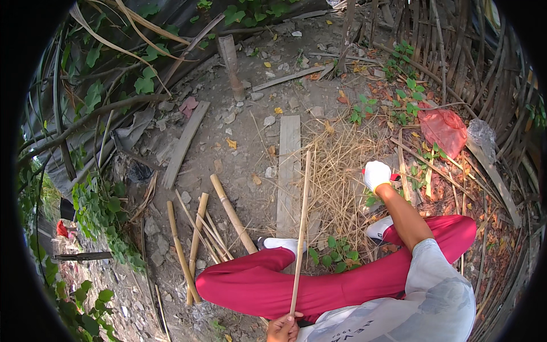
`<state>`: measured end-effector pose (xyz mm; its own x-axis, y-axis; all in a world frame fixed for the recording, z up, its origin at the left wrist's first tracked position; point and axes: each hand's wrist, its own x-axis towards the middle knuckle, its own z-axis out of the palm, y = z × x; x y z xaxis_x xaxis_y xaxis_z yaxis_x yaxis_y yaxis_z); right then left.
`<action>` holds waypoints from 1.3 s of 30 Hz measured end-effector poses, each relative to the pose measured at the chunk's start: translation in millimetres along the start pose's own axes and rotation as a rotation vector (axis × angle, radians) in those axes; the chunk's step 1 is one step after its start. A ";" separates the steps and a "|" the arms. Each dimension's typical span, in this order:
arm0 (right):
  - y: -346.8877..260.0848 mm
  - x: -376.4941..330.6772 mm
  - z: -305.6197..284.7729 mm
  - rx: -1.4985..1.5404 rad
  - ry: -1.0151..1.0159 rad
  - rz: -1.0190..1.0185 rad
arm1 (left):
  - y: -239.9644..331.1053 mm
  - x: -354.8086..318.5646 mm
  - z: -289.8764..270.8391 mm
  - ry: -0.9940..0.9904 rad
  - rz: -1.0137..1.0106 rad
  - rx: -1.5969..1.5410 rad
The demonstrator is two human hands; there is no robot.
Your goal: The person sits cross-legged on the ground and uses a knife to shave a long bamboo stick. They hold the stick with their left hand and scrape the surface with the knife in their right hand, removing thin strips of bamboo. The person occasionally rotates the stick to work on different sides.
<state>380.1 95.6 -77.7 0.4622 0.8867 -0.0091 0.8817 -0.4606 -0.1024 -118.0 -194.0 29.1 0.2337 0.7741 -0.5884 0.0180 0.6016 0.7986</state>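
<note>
Tan bamboo forms the long stick [301,233], which runs up from the left hand [283,328], where thumb and curled fingers pinch its near end. It passes over the magenta trousers [342,290], and its far end shows just right of a grey plank [289,171], in front of dry straw [336,165]. Well apart to its right, the white-gloved right hand [377,175] is closed in a fist around a red object [395,177]. The stick is slim and nearly straight, pale yellow-brown along its length, much thinner than the thick bamboo pole [232,214] lying to its left. Fingers cover the stick's lowest part, and the lower edge cuts off some of the left hand. Only bits of red show either side of the glove, so the held object's shape cannot be told.
</note>
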 end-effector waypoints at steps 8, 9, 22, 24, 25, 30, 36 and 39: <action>-48.7 -53.7 -89.7 0.362 -0.028 -0.173 | 8.2 28.9 4.5 -0.125 -0.038 -0.180; -58.5 -59.1 -97.5 0.396 -0.043 -0.208 | 7.2 30.7 4.6 -0.131 -0.041 -0.185; -119.9 -105.5 -71.4 1.314 -0.578 -0.124 | 22.2 39.3 28.6 -0.133 -0.052 -0.244; -121.5 -107.0 -68.4 1.561 -0.754 0.090 | 28.5 41.2 31.2 -0.141 -0.059 -0.260; -123.5 -108.7 -68.7 1.602 -0.755 0.106 | 33.6 42.8 32.4 -0.151 -0.073 -0.294; -126.7 -114.2 -81.1 1.655 -0.686 0.073 | 31.7 52.8 27.2 -0.241 -0.061 -0.227; -125.8 -114.4 -96.8 1.574 -0.491 0.066 | 50.1 54.7 45.9 -0.003 0.249 0.452; -121.7 -114.0 -106.1 1.651 -0.442 0.139 | 77.7 60.5 65.4 0.132 0.576 0.810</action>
<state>230.2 46.4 41.3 0.2119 0.9198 -0.3301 -0.3165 -0.2550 -0.9137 -38.9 -113.4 63.9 0.3065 0.9503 -0.0551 0.6043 -0.1495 0.7826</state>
